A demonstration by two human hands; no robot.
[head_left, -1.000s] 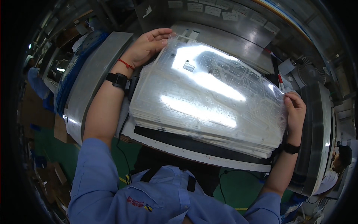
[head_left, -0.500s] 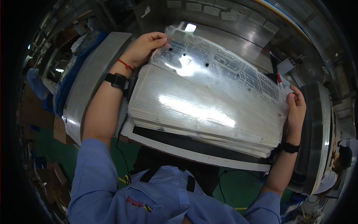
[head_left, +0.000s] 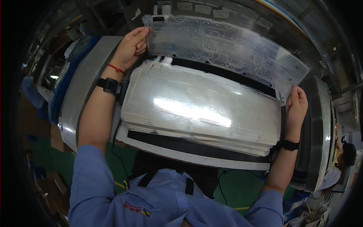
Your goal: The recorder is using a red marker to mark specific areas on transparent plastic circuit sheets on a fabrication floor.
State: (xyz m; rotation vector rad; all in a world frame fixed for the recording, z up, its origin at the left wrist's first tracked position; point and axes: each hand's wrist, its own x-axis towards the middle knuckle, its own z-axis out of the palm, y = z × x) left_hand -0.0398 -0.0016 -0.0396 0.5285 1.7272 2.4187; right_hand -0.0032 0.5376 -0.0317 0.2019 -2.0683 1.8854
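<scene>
A clear plastic sheet (head_left: 223,41) printed with fine circuit-like lines is held up between my two hands. My left hand (head_left: 132,43) pinches its left edge, fingers closed. At the lower right corner my right hand (head_left: 297,108) grips the sheet between thumb and fingers. Below the raised sheet lies a thick stack of similar translucent sheets (head_left: 204,94), its near edges uneven, with light glaring off the top. A strip of dark surface shows between the raised sheet and the stack.
The stack rests on a worktable with a white front edge (head_left: 181,157) and a black mat. Grey metal panels (head_left: 87,83) flank it on the left, with another metal body (head_left: 317,132) on the right. A round fan guard (head_left: 311,63) stands behind. Another person (head_left: 342,162) is at far right.
Both hands have stayed on the sheet as it rose off the stack and moved away from me. It now stands tilted up beyond the stack, whose top is uncovered.
</scene>
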